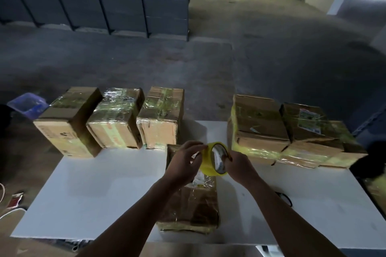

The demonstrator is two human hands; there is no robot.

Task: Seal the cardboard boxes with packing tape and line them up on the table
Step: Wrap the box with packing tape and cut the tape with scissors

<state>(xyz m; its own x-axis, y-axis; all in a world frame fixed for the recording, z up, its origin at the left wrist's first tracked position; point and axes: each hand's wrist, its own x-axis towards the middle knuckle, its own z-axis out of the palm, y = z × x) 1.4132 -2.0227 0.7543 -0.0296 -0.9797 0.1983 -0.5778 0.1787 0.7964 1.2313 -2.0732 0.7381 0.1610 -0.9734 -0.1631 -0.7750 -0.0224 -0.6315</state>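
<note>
A yellow roll of packing tape (211, 162) hangs above a cardboard box (194, 206) that lies in the middle of the white table (94, 189). My right hand (240, 162) grips the roll, with fingers through its core. My left hand (184, 161) pinches the roll's outer edge at the top. The box under my hands carries shiny tape on its top. Three taped boxes (117, 118) stand side by side along the far left edge. A pile of taped boxes (292, 131) sits at the far right.
A black ring-shaped object (285, 198) lies on the table right of my right forearm. A blue bin (27, 104) stands on the floor beyond the table's left corner. Litter and a cord lie on the floor at the left. Grey partitions stand far back.
</note>
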